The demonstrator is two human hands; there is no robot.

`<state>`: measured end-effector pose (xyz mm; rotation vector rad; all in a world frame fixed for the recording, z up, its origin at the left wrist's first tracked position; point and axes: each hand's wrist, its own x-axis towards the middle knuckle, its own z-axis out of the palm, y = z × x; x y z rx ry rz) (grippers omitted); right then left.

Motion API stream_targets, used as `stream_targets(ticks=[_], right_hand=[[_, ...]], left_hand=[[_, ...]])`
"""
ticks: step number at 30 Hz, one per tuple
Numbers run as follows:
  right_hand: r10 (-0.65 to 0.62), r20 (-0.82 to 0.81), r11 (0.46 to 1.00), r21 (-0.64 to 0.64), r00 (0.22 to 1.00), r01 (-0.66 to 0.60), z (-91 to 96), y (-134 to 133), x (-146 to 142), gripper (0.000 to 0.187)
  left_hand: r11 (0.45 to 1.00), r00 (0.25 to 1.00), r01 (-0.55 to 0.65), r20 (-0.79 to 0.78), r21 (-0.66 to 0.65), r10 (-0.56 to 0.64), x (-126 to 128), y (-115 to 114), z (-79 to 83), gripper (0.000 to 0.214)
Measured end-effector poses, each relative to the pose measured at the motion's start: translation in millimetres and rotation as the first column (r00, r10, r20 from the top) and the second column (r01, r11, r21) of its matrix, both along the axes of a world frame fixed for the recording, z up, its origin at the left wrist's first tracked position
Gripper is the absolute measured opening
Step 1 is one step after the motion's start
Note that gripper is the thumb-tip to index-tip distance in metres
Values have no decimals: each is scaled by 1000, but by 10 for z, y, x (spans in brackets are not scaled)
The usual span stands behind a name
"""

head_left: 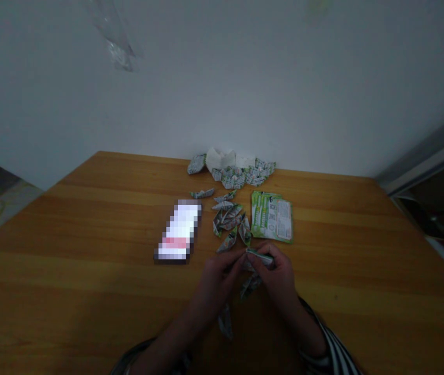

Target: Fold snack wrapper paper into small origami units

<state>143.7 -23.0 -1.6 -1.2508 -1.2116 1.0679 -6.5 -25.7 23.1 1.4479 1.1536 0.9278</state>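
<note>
A small folded piece of green-and-white printed paper [259, 255] is pinched between the fingertips of both hands, above the near middle of the table. My left hand [217, 273] grips its left end with thumb and forefinger closed. On its other side, my right hand [281, 271] has thumb and fingers closed around it. Under and between the hands lie a folded paper piece [250, 285] and another folded strip [225, 322]. Just beyond my fingers sits a loose group of similar folded pieces [227, 219]. A stack of flat green printed sheets or packets [271, 216] rests to the right.
Left of the folded pieces lies a phone [178, 229] with a lit, blurred screen. Against the wall stand joined folded paper shapes [233, 178] beside crumpled white material [220, 159]. The wooden table [69, 234] meets the pale wall, where clear plastic [120, 54] hangs.
</note>
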Motion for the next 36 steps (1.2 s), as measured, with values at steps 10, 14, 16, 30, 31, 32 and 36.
stream_targets(ticks=[10,14,16,30,31,32,36], right_hand=[[27,58,997,64,998,-30,8,-9,5,18],[32,60,996,75,998,-37,-11,-9,12,17],[40,52,997,70,998,-44,-19,-7,18,17],[24,159,992,115,987,-43,-2,15,70,12],[21,191,990,135,981,-47,3,29,97,11],[31,233,985,161,972,-69,12,46,130,15],[232,496,920,168,837,-355,66,96,274,5]], left_hand=[[999,999,19,-33,27,-18,5,-1,-28,26],[997,995,51,-86,53,-46,4,6,-11,27],[995,994,64,-95,76,-56,3,8,4,26],[990,987,124,-112,69,-116,-43,15,-3,27],[988,983,136,-136,74,-125,-59,22,7,27],[984,975,160,-168,77,-146,-77,30,21,26],[949,916,312,-275,37,-291,-153,63,87,25]])
